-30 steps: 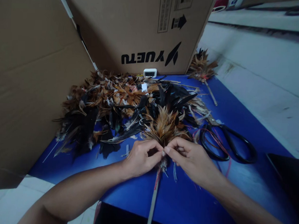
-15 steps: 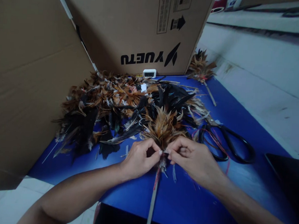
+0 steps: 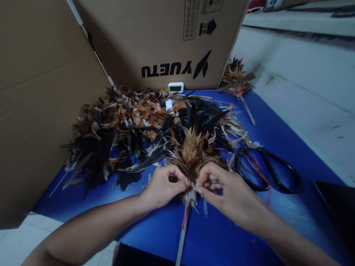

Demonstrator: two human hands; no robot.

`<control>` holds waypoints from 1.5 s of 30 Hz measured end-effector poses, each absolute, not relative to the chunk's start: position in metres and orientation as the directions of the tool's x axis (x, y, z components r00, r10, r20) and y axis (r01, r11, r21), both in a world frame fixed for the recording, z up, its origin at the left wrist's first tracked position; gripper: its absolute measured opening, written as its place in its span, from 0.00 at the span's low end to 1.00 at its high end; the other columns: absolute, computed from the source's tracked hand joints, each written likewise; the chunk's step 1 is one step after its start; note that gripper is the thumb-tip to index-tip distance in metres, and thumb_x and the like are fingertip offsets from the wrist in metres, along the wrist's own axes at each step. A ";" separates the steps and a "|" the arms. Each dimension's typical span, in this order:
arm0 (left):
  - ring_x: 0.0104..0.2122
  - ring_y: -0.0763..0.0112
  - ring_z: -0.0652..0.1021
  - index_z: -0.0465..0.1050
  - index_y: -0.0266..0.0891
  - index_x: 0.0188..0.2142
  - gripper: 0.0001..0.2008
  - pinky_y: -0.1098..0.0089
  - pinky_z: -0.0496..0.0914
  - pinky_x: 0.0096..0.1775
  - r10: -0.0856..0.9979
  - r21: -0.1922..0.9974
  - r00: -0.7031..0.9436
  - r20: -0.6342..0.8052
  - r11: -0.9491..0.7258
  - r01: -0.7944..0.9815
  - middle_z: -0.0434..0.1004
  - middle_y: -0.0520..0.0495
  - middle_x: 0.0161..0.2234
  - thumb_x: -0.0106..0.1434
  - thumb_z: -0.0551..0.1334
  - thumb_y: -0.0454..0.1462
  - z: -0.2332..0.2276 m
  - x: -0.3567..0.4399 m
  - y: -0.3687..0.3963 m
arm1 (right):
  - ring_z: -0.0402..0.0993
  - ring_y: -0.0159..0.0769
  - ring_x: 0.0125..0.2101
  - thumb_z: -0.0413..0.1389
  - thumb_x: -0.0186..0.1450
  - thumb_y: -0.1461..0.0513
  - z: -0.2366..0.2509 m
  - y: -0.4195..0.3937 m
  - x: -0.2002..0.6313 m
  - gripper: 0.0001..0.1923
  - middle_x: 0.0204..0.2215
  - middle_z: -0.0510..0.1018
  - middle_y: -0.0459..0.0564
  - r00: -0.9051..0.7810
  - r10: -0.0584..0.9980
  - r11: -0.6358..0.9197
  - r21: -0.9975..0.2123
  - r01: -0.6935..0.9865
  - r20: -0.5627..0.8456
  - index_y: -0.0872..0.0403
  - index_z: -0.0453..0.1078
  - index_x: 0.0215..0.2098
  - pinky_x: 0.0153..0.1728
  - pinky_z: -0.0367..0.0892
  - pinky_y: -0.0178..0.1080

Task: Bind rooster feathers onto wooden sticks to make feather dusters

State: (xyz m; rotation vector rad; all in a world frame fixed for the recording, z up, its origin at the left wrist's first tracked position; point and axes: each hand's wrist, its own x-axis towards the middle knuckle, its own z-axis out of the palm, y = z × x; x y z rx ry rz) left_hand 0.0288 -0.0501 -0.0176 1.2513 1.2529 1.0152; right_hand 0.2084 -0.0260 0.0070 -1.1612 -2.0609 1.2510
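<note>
Both hands meet at the base of a brown feather bundle [image 3: 192,151] mounted on a thin stick [image 3: 181,243], which runs toward the viewer over the near edge of the blue table [image 3: 220,237]. The left hand [image 3: 163,186] is closed in a pinch, thumb and forefinger clamping the feather quills against the stick. The right hand [image 3: 225,188] is likewise closed, fingertips [image 3: 199,189] pressed to the same joint from the other side; whether it also holds a thread cannot be told, though a red strand [image 3: 186,215] lies along the stick just below the grip.

The bundle's tips fan away from the person and touch the loose feather pile [image 3: 127,127] behind it. Black scissors [image 3: 270,172] lie just to the right, with red string [image 3: 252,167] across their handles. A finished duster [image 3: 237,78] rests at the far right by the cardboard box [image 3: 158,34]; a small white timer [image 3: 175,87] stands against that box.

Assessment: the binding at the joint appears to be in hand. For sound work the left pinch should not slacken while the right works, quills should sit flat and even around the stick, and any wrap should be drawn tight directly at the pinch point, clear of the loose pile
</note>
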 end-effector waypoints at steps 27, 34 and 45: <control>0.26 0.75 0.73 0.70 0.37 0.26 0.02 0.74 0.65 0.31 0.980 0.876 0.153 0.124 -0.181 0.447 0.74 0.51 0.25 0.51 0.63 0.32 -0.008 0.027 -0.053 | 0.70 0.31 0.29 0.48 0.59 0.66 0.010 -0.019 0.205 0.08 0.27 0.75 0.45 -0.572 0.818 0.365 -0.824 0.433 0.062 0.53 0.69 0.31 0.29 0.63 0.32; 0.30 0.73 0.75 0.67 0.39 0.26 0.04 0.72 0.67 0.35 0.879 0.693 0.279 0.386 -0.476 0.541 0.76 0.49 0.29 0.56 0.58 0.30 -0.007 0.028 -0.053 | 0.70 0.31 0.28 0.48 0.59 0.66 0.002 -0.019 0.203 0.08 0.26 0.74 0.45 -0.538 0.840 0.331 -0.851 0.407 0.069 0.53 0.70 0.30 0.30 0.64 0.33; 0.29 0.76 0.76 0.63 0.39 0.27 0.06 0.75 0.68 0.33 0.844 0.636 0.220 0.489 -0.517 0.572 0.77 0.50 0.29 0.55 0.60 0.31 -0.019 0.032 -0.050 | 0.70 0.29 0.26 0.51 0.57 0.66 -0.009 -0.015 0.206 0.07 0.25 0.74 0.43 -0.527 0.849 0.269 -0.887 0.375 0.035 0.53 0.70 0.31 0.27 0.63 0.31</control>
